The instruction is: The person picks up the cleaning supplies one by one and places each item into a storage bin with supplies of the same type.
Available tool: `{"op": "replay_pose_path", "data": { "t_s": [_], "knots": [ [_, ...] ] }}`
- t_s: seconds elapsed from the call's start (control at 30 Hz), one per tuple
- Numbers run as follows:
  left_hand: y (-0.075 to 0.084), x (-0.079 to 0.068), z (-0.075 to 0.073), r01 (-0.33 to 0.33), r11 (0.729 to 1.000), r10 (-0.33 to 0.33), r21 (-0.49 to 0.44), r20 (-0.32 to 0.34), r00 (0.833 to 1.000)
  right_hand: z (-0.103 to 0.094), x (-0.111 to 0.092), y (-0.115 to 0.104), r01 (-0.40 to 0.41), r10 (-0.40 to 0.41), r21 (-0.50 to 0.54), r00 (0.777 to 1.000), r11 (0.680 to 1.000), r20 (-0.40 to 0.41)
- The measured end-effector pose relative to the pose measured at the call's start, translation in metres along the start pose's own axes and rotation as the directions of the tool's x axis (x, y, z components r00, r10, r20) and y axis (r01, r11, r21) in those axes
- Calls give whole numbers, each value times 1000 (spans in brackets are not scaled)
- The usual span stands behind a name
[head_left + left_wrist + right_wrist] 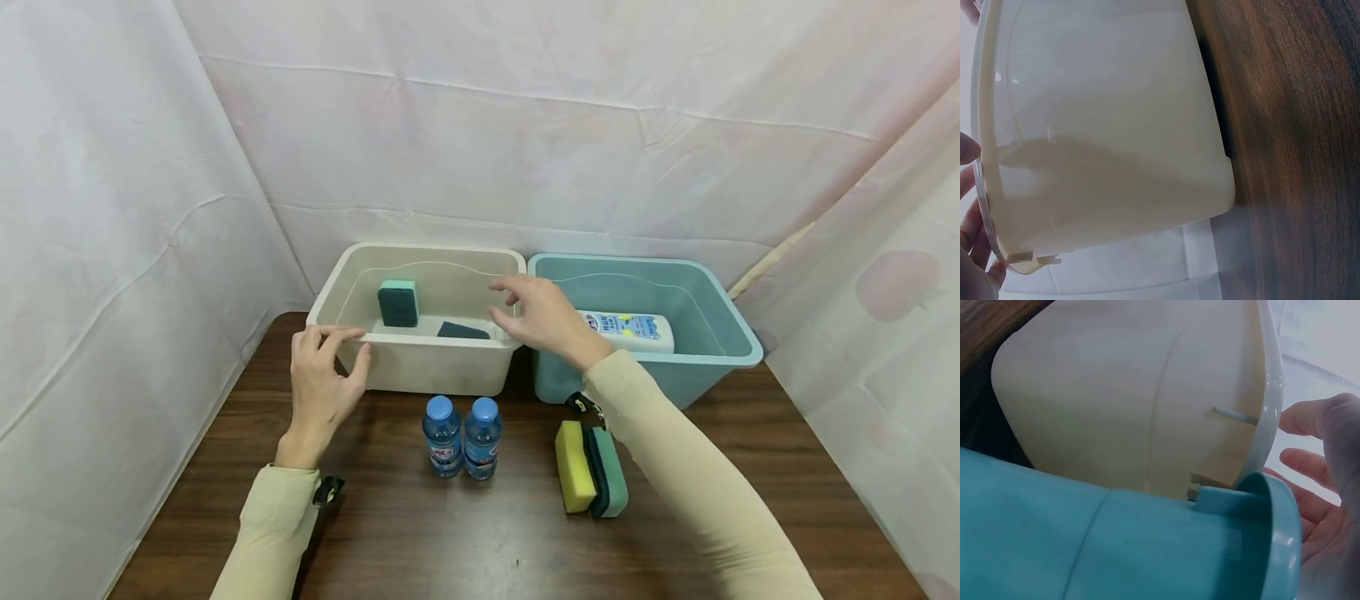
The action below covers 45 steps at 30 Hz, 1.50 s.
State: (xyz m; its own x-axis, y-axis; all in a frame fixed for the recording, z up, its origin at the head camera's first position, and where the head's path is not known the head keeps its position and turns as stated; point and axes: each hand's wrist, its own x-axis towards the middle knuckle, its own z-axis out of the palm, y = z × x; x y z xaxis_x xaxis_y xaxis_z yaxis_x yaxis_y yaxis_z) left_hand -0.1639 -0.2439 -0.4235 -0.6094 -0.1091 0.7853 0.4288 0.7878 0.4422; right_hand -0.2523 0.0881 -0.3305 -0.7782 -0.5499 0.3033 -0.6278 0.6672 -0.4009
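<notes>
My left hand [324, 385] is at the front left corner of a cream bin [420, 367], its fingers right at the rim [982, 181] and the thumb held apart. Over the bin's right end hovers my right hand [543, 317], thumb and fingers spread with nothing between them. In the right wrist view its fingertips show beside the cream rim [1272, 394] and the blue bin's rim [1285, 537]. Inside the cream bin, a green and dark sponge [398, 303] leans on the back wall, and another dark sponge [462, 331] lies near the front, partly hidden.
A blue bin [645, 267] stands to the right, holding a white labelled bottle [630, 331]. Two small blue-capped water bottles [442, 437] [482, 440] stand in front of the cream bin. A yellow sponge [573, 467] and a green sponge [611, 473] sit together on the wooden table [517, 550].
</notes>
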Motion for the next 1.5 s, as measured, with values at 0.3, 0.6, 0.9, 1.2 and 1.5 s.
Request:
{"op": "replay_pose_path", "data": {
  "t_s": [0.3, 0.6, 0.9, 1.2, 1.5],
  "knots": [
    [0, -1, -1, 3, 1000, -3, -4, 10, 1000, 6, -13, -1, 99, -102, -98, 994, 990, -31],
    [0, 0, -2, 0, 1000, 0, -5, 10, 1000, 10, -26, 0, 207, -224, -171, 970, 963, -93],
    [-3, -1, -3, 2, 1000, -2, 6, 27, 1000, 15, -38, 8, 256, -290, -179, 936, 950, -199],
    [-5, -2, -5, 11, 1000, -11, 15, 37, 999, 19, -54, 16, 277, -303, -127, 910, 952, -282],
    [-7, -2, -7, 12, 1000, -13, 26, 37, 999, 23, -67, 18, 292, -304, -84, 898, 953, -319]
  ]
}}
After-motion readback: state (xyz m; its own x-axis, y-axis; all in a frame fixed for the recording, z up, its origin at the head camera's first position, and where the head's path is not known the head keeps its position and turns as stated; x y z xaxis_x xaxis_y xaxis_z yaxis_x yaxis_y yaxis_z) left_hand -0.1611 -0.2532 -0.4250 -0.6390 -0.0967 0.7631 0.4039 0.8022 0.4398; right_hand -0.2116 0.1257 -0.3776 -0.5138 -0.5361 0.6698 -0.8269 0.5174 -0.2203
